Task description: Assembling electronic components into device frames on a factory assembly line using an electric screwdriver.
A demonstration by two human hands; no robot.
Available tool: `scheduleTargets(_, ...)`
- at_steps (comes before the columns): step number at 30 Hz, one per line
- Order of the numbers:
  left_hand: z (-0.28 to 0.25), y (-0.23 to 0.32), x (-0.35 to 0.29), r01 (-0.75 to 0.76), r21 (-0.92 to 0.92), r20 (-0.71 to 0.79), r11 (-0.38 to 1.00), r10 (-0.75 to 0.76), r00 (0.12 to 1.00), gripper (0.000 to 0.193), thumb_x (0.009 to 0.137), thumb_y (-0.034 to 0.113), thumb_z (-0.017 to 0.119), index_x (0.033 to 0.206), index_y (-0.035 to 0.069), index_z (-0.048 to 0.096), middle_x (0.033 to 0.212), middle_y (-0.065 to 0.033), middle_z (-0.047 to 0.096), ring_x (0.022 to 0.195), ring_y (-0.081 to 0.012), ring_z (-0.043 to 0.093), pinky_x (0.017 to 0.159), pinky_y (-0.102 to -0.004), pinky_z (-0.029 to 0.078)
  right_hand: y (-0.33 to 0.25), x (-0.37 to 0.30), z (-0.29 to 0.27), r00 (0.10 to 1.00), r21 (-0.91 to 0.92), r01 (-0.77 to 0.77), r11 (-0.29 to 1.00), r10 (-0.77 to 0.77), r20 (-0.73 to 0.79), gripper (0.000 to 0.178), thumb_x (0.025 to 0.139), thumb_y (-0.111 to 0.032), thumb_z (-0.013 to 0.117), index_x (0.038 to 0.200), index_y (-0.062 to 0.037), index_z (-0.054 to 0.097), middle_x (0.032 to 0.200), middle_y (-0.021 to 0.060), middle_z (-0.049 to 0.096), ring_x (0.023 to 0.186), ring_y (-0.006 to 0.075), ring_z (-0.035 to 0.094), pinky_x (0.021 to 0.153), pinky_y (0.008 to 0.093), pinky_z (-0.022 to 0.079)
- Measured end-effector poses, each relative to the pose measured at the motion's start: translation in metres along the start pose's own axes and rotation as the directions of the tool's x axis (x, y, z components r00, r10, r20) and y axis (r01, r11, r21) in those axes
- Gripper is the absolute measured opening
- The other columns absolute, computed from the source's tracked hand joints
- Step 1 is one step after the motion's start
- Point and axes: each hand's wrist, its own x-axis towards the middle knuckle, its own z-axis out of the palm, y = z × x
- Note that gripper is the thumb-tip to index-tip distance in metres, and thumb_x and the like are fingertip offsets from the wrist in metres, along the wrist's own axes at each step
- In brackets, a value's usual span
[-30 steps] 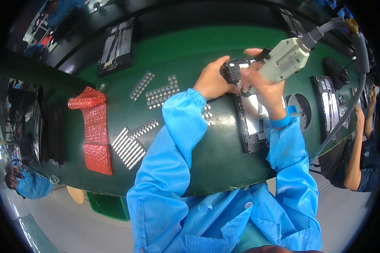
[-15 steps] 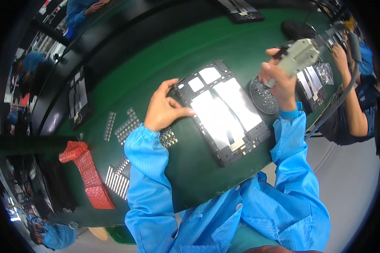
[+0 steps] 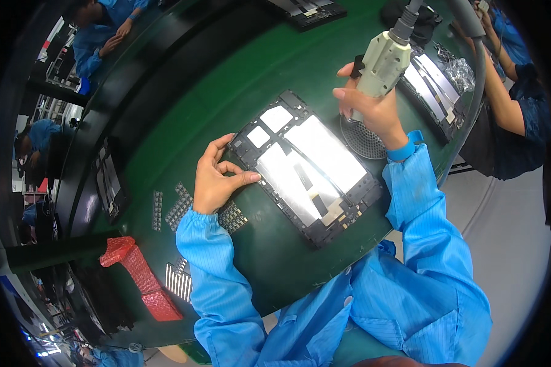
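Observation:
An opened tablet (image 3: 328,160) with a black frame and shiny silver plates lies flat on the green table. At its left edge my left hand (image 3: 217,178) grips it, thumb on the near side and fingers round the upper left corner. My right hand (image 3: 376,113) is wrapped round a pale grey electric screwdriver (image 3: 382,64), whose cable runs up and away. The screwdriver is tilted, its lower end pointing down over a round black dish (image 3: 362,139) dotted with holes. Its tip is hidden, so I cannot tell whether it touches the dish.
Left of the tablet lie strips of small parts (image 3: 231,217) and red bubble wrap (image 3: 144,275). Another opened tablet (image 3: 431,92) and a clear plastic bag (image 3: 459,74) lie to the right. Further tablets rest at the far edge and far left. Co-workers sit around, one close at right.
My right hand has brought the screwdriver from a slanted pose to a more upright one, its lower end now over the dish. My left hand stays on the tablet; the whole view has shifted.

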Motion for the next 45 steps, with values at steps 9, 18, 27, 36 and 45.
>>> scheduleTargets(9,0.001,0.002,-0.001,0.046,-0.047,-0.010,0.998,-0.046,0.999,0.068,0.065,-0.003,0.074,0.122,-0.009,0.037,0.118,-0.0199,0.049,0.069,-0.0109,0.060,0.058,-0.0199,0.049,-0.001,-0.002,0.002,1.000,-0.054,0.018,0.998,-0.018,0.001,0.032,0.072,0.001,0.066,0.099,0.0027,0.049,0.058,0.0046,0.052,0.045,0.0117,0.050,0.043,0.0240,0.039)
scheduleTargets(18,-0.002,-0.010,0.002,0.015,-0.045,-0.040,0.999,-0.017,0.999,0.064,0.065,0.002,0.075,0.120,-0.005,0.043,0.119,-0.0247,0.049,0.065,-0.0117,0.060,0.048,-0.0218,0.047,-0.034,-0.003,0.038,0.991,0.194,0.130,0.972,-0.135,0.012,0.034,0.076,0.001,0.063,0.106,0.0044,0.048,0.058,0.0043,0.051,0.046,0.0125,0.050,0.045,0.0258,0.042)
scheduleTargets(27,-0.005,-0.023,0.005,-0.090,0.038,-0.113,0.995,0.094,0.989,0.067,0.057,0.009,0.081,0.115,-0.004,0.050,0.107,-0.0192,0.058,0.064,-0.0127,0.059,0.059,-0.0251,0.049,-0.022,-0.017,0.140,0.926,0.222,-0.075,0.972,-0.015,0.378,0.033,0.074,0.004,0.064,0.104,0.0050,0.050,0.057,0.0042,0.053,0.047,0.0113,0.052,0.043,0.0229,0.041)
scheduleTargets(36,-0.004,-0.026,0.005,-0.126,0.116,-0.098,0.985,0.138,0.986,0.061,0.064,-0.002,0.075,0.118,-0.004,0.047,0.105,-0.0113,0.060,0.060,-0.0067,0.056,0.051,-0.0219,0.045,-0.004,-0.018,0.150,0.915,0.144,-0.083,0.986,0.019,0.403,0.031,0.073,0.006,0.063,0.101,0.0051,0.051,0.057,0.0039,0.054,0.047,0.0102,0.051,0.043,0.0223,0.040)
scheduleTargets(45,-0.003,-0.027,0.008,-0.122,0.154,-0.111,0.980,0.140,0.984,0.062,0.064,-0.004,0.074,0.119,-0.003,0.047,0.103,-0.0107,0.060,0.060,-0.0059,0.056,0.052,-0.0220,0.045,0.000,-0.017,0.151,0.922,0.141,-0.074,0.987,0.014,0.386,0.030,0.074,0.006,0.063,0.101,0.0058,0.050,0.057,0.0039,0.054,0.047,0.0100,0.051,0.043,0.0221,0.040)
